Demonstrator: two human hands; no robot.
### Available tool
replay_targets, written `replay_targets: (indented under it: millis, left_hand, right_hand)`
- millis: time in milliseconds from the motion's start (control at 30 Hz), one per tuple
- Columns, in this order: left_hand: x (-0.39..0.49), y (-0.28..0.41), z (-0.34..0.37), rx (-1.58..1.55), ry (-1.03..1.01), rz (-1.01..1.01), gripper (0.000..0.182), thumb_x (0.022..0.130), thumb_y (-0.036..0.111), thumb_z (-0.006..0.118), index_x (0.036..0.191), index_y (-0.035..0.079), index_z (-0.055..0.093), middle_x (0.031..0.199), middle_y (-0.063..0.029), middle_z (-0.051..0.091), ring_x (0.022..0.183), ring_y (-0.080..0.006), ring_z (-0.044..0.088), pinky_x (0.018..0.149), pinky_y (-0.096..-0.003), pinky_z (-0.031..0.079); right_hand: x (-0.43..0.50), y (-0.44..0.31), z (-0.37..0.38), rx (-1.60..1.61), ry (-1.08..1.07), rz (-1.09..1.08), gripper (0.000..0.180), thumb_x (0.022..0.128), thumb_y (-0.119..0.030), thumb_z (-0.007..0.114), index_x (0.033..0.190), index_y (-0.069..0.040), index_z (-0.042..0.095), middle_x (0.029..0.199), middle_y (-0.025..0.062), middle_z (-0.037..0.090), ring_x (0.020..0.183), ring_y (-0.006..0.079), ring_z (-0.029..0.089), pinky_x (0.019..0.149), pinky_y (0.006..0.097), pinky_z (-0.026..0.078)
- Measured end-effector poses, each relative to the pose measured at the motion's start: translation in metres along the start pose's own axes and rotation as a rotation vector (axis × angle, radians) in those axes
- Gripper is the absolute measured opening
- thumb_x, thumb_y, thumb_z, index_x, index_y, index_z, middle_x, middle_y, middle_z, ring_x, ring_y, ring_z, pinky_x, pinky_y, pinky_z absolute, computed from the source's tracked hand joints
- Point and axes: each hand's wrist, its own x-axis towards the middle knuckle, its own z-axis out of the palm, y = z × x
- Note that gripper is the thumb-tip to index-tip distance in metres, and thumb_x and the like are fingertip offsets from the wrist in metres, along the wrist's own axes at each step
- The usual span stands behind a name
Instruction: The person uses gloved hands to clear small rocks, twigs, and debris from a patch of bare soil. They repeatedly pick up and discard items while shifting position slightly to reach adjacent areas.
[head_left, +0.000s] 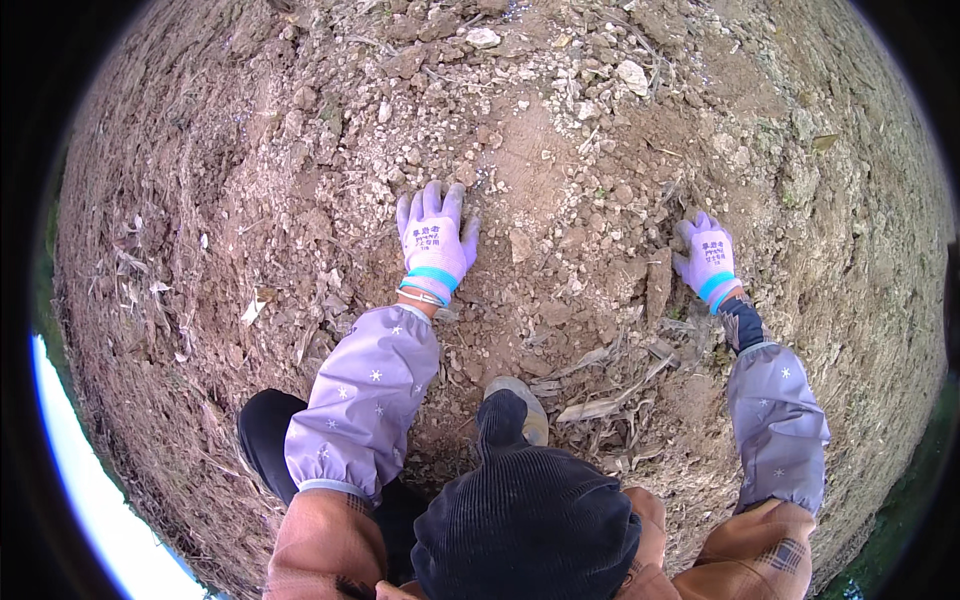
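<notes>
Both of my hands wear light purple gloves with turquoise cuffs and dark print on the back. My left hand (435, 236) rests palm down on loose, crumbly soil (517, 300), thumb spread from the fingers. A pale band circles that wrist. Farther right, my right hand (707, 255) touches the ground with its fingers bent downward, and its palm is hidden. A brown soil clod (658, 281) lies just left of it. Small blue-white granules (482, 174) are scattered beyond my left fingertips.
Dry plant stalks (600, 405) lie between my right arm and my shoe (517, 401). Pale stones (632, 76) and clods cover the ground ahead. My dark-clad knee (525, 517) fills the lower middle. A white scrap (253, 309) sits on the soil at left.
</notes>
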Motion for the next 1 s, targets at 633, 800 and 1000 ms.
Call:
replay_targets:
  millis: [633, 800, 1000]
  left_hand:
    - [0.135, -0.074, 0.001, 0.244, -0.09, -0.238, 0.083, 0.079, 0.043, 0.076, 0.147, 0.015, 0.039, 0.149, -0.0192, 0.039, 0.138, -0.0378, 0.037, 0.112, -0.0548, 0.029]
    - [0.126, -0.073, -0.013, 0.236, -0.165, -0.241, 0.065, 0.079, 0.028, 0.075, 0.137, 0.012, 0.05, 0.135, -0.0193, 0.051, 0.12, -0.0386, 0.053, 0.101, -0.0505, 0.043]
    - [0.133, -0.052, -0.005, -0.258, -0.357, -0.328, 0.058, 0.08, 0.014, 0.07, 0.135, 0.008, 0.051, 0.117, -0.0238, 0.066, 0.109, -0.0406, 0.063, 0.093, -0.0447, 0.051]
  right_hand:
    - [0.267, -0.201, -0.057, 0.576, 0.031, -0.324, 0.084, 0.081, -0.035, 0.076, 0.151, -0.014, 0.036, 0.156, 0.0202, 0.033, 0.138, 0.0372, 0.043, 0.113, 0.0439, 0.039]
    - [0.267, -0.273, -0.066, 0.815, 0.013, -0.153, 0.084, 0.073, -0.038, 0.082, 0.146, -0.019, 0.045, 0.153, 0.0221, 0.037, 0.125, 0.0394, 0.055, 0.104, 0.0449, 0.048]
    - [0.27, -0.227, -0.054, 0.995, -0.17, -0.168, 0.043, 0.074, -0.027, 0.075, 0.115, -0.014, 0.068, 0.103, 0.0154, 0.072, 0.097, 0.0291, 0.069, 0.09, 0.0357, 0.053]
